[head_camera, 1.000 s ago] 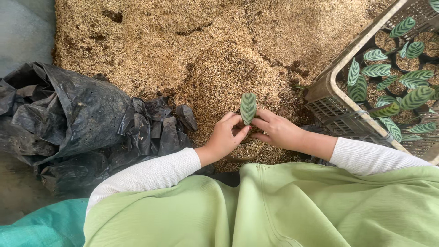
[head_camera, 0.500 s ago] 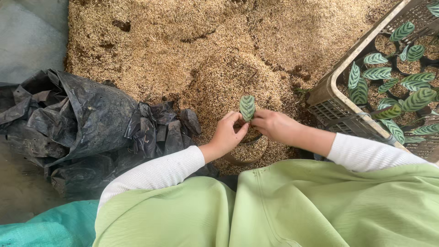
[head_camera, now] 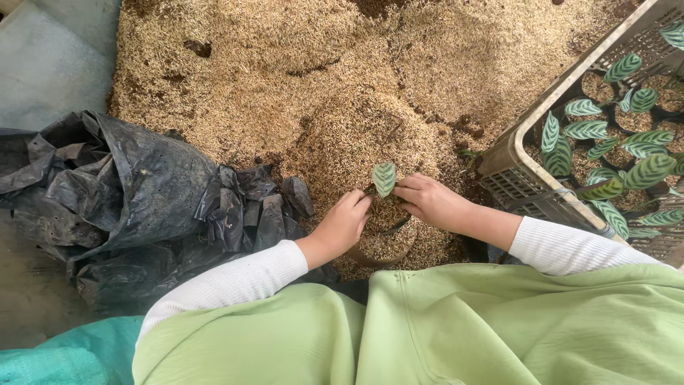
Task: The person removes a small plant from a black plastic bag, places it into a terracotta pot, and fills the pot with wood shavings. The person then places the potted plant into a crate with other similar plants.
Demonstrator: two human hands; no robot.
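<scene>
Head view: left hand point(head_camera: 344, 222) and right hand point(head_camera: 429, 200), fingers pinched together around the seedling point(head_camera: 384, 178) stem, standing in a small husk-filled pot point(head_camera: 381, 242). Looks light and fragile; grip low at the base. Beyond: husk pile point(head_camera: 299, 78), crate point(head_camera: 520, 178) of potted seedlings.

grey concrete floor point(head_camera: 50, 64), daylight, heap of husk substrate point(head_camera: 299, 78)
</scene>
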